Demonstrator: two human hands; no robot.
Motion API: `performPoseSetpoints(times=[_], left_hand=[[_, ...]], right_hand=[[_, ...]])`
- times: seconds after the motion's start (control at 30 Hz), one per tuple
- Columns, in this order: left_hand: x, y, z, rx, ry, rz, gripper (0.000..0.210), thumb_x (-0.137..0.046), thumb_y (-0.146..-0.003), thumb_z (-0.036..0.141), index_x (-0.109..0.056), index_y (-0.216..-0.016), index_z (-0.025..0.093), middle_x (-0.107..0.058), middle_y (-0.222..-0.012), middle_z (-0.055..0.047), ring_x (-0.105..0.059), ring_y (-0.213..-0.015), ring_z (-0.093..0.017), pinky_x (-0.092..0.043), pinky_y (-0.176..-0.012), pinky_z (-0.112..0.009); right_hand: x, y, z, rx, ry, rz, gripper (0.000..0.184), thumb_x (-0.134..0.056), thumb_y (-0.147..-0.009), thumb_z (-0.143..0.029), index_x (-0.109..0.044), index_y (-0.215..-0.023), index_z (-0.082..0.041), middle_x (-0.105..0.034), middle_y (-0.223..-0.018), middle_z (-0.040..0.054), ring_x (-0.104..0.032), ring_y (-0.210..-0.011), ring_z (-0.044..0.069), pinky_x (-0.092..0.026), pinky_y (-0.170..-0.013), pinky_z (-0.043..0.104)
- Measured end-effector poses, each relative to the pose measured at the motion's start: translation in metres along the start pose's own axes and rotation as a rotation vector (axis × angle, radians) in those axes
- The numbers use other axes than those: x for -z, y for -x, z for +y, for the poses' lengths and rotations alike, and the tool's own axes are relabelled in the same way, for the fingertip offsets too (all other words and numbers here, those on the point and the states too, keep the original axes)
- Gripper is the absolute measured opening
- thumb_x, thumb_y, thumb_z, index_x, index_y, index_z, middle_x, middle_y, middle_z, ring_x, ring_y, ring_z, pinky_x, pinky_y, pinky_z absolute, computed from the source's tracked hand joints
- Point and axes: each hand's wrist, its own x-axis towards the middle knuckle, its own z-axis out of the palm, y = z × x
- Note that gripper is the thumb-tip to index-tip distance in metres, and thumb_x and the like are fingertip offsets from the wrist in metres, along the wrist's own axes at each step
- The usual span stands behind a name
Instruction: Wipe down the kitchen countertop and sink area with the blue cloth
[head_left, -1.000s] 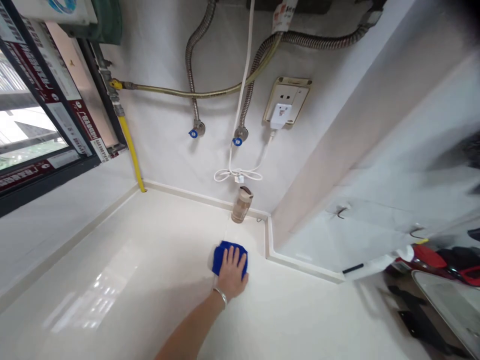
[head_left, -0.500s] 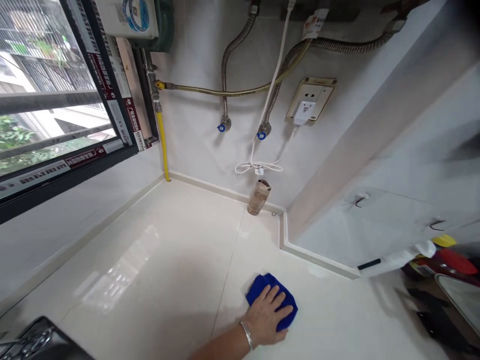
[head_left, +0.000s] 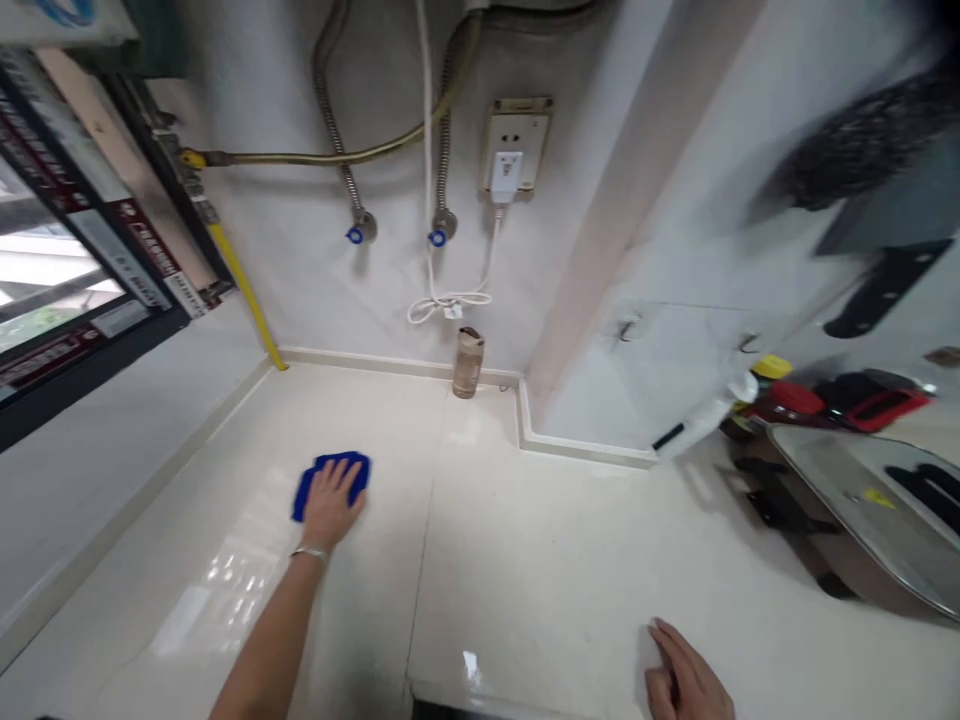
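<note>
My left hand (head_left: 330,508) presses down on a dark blue cloth (head_left: 302,492), fingers spread over it and a silver bangle at the wrist. Both are at the left of the glossy white countertop (head_left: 510,540), and part of the cloth is hidden under the palm. Low at the right, my right hand (head_left: 686,680) is partly in frame near the front of the counter. Its fingers are loosely bent, with a gap between thumb and forefinger, and nothing shows in it. A translucent brown bottle (head_left: 468,365) stands upright against the back wall, beyond both hands.
A brown electric pan (head_left: 885,570) with a glass lid sits at the right. Behind it are a white bottle (head_left: 705,415) and other containers. A wall corner (head_left: 592,420) juts out. Hoses, a yellow pipe (head_left: 244,290) and a plugged socket (head_left: 517,145) line the wall.
My left hand and the blue cloth have moved to the left and farther back across the counter. My right hand has come into view, and the camera has turned to the right.
</note>
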Motion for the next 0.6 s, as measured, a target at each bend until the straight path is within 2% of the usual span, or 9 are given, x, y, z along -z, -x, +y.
performPoseSetpoints(times=[0.07,0.17,0.23,0.27,0.37,0.6], left_hand=[[0.012,0.012,-0.042,0.174,-0.114,-0.026,0.061,-0.038,-0.094,0.043,-0.045,-0.148,0.017,-0.044,-0.156,-0.013,-0.026,-0.150,-0.034,-0.020,-0.123,-0.054],[0.028,0.033,-0.096,0.371,-0.188,-0.113,0.067,-0.028,-0.095,0.050,-0.038,-0.152,0.017,-0.035,-0.162,-0.010,-0.020,-0.152,-0.032,-0.018,-0.123,-0.051],[0.039,0.048,-0.116,0.514,-0.197,-0.159,0.070,-0.022,-0.094,0.058,-0.034,-0.154,0.022,-0.032,-0.164,-0.004,-0.018,-0.153,-0.032,-0.020,-0.123,-0.051],[0.043,0.055,-0.120,0.557,-0.190,-0.170,0.074,-0.020,-0.093,0.060,-0.033,-0.154,0.020,-0.030,-0.165,-0.007,-0.018,-0.153,-0.033,-0.019,-0.123,-0.051],[0.047,0.073,-0.112,0.635,-0.180,-0.131,0.083,-0.017,-0.091,0.065,-0.034,-0.153,0.014,-0.028,-0.164,-0.014,-0.016,-0.153,-0.036,-0.014,-0.124,-0.053],[0.025,0.103,-0.042,0.644,-0.245,-0.052,0.083,-0.014,-0.090,0.064,-0.034,-0.154,0.014,-0.033,-0.162,-0.015,-0.018,-0.153,-0.036,-0.015,-0.124,-0.055]], right_hand=[[0.001,-0.001,-0.007,-0.007,0.004,-0.007,0.048,-0.047,-0.089,-0.033,-0.053,-0.136,-0.023,-0.061,-0.135,0.0131,-0.063,-0.116,0.034,-0.055,-0.096,0.055],[0.004,-0.004,-0.016,-0.023,0.006,0.036,0.046,-0.046,-0.091,-0.030,-0.052,-0.136,-0.023,-0.061,-0.136,0.0118,-0.060,-0.120,0.031,-0.052,-0.102,0.054],[0.006,-0.005,-0.021,-0.039,0.009,0.066,0.045,-0.046,-0.092,-0.029,-0.052,-0.136,-0.023,-0.061,-0.136,0.0110,-0.059,-0.122,0.030,-0.050,-0.104,0.055],[0.007,-0.006,-0.023,-0.045,0.010,0.075,0.045,-0.046,-0.092,-0.028,-0.052,-0.137,-0.024,-0.061,-0.136,0.0106,-0.059,-0.123,0.030,-0.050,-0.105,0.055],[0.008,-0.006,-0.026,-0.046,0.016,0.083,0.047,-0.047,-0.092,-0.025,-0.051,-0.138,-0.024,-0.060,-0.137,0.0094,-0.057,-0.125,0.029,-0.049,-0.107,0.055],[0.011,-0.009,-0.030,-0.069,0.039,0.074,0.050,-0.047,-0.090,-0.022,-0.050,-0.140,-0.025,-0.059,-0.140,0.0081,-0.055,-0.128,0.028,-0.046,-0.110,0.054]])
